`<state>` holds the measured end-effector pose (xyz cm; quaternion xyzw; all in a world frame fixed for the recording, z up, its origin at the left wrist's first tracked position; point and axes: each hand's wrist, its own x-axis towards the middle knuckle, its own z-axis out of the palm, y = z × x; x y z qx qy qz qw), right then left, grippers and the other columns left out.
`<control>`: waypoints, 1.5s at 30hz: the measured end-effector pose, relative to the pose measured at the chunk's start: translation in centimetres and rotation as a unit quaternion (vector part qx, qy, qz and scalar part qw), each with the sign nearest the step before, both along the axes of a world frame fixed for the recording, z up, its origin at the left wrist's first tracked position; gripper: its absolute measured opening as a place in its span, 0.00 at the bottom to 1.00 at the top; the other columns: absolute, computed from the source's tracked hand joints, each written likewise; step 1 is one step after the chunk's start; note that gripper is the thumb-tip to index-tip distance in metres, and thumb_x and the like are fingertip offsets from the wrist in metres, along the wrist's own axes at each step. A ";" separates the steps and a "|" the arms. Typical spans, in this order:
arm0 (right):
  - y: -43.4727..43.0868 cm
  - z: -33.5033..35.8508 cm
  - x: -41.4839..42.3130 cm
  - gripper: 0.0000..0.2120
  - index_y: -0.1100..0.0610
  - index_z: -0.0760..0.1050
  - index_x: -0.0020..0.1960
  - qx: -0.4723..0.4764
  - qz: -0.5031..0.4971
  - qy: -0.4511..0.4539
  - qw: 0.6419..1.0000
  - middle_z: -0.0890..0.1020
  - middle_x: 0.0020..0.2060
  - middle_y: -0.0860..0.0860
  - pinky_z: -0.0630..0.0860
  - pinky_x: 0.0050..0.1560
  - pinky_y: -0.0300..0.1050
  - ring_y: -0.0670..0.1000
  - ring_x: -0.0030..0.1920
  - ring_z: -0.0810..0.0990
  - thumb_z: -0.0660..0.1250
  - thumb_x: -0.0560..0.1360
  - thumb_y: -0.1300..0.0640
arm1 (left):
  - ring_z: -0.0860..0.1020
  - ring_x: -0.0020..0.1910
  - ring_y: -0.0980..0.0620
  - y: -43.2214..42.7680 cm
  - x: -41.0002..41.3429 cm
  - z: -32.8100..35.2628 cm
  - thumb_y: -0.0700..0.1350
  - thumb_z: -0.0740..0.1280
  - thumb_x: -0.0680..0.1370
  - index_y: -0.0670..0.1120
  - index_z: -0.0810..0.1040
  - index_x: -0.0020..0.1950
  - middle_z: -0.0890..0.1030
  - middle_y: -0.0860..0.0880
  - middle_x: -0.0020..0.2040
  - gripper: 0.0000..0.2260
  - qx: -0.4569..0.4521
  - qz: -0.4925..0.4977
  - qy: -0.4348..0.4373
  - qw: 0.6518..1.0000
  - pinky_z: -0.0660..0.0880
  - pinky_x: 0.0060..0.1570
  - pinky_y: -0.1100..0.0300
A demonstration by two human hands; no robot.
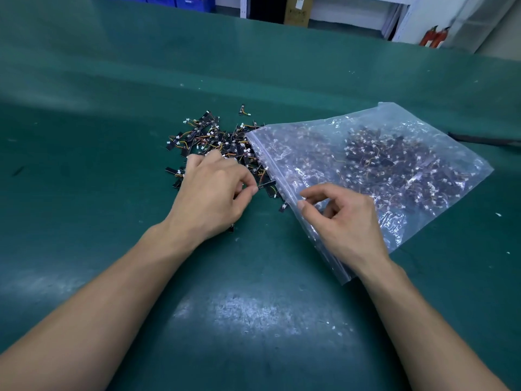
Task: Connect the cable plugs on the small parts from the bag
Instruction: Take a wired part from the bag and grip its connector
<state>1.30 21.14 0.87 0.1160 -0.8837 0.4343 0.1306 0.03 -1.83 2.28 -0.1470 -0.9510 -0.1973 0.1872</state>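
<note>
From the head view, a clear zip bag (394, 221) is lying flat on the green bench (253, 277), right of centre, with its open mouth facing left. It is holding a great many small black parts with thin wires and white plugs, showing through the film. More parts (203, 136) are lying loose in a pile on the bench just at the bag's mouth, some of them touching its zip edge and a few scattered a little farther out.

The left hand (214, 193) is reaching in over the near side of the pile. Its thumb and fingertips are pinching one black part (266, 184), which is sticking out to the right toward the bag's edge, just beside it. The other fingers are curling in under the palm.

The right hand (346, 218) is sitting over the near left corner of the bag, its wrist crossing the bag's lower edge. Its fingers are curling loosely, the thumb and forefinger standing a little apart, and nothing is showing between them. Whether it is touching the film cannot be told.

At the far right of the bench a dark strip (485, 140) is lying well apart from the bag. Beyond the bench, blue bins (180, 1), a cardboard box (297, 9) and red extinguishers (434, 38) are standing.
</note>
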 end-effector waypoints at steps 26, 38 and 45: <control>-0.3 0.2 0.2 0.02 0.52 0.84 0.45 -0.035 0.086 0.118 0.989 0.83 0.37 0.42 0.66 0.33 0.30 0.48 0.28 0.73 0.75 0.74 0.54 | 0.73 0.46 0.48 1.2 0.8 -0.2 0.51 0.69 0.79 0.51 0.81 0.45 0.80 0.56 0.44 0.06 0.046 -0.155 0.118 0.980 0.65 0.48 0.54; -0.5 0.1 0.2 0.02 0.52 0.84 0.46 -0.042 0.079 0.123 0.988 0.82 0.37 0.39 0.66 0.33 0.29 0.47 0.27 0.73 0.76 0.74 0.55 | 0.73 0.47 0.47 1.1 0.7 -0.5 0.51 0.69 0.79 0.50 0.81 0.45 0.80 0.56 0.44 0.06 0.068 -0.166 0.098 0.979 0.69 0.47 0.48; -0.5 -0.1 0.1 0.02 0.54 0.83 0.43 -0.020 0.079 0.125 0.989 0.82 0.35 0.42 0.66 0.34 0.29 0.44 0.29 0.73 0.75 0.75 0.57 | 0.73 0.48 0.48 1.0 0.6 -0.7 0.53 0.71 0.78 0.51 0.82 0.48 0.80 0.56 0.45 0.06 0.084 -0.173 0.085 0.978 0.72 0.48 0.44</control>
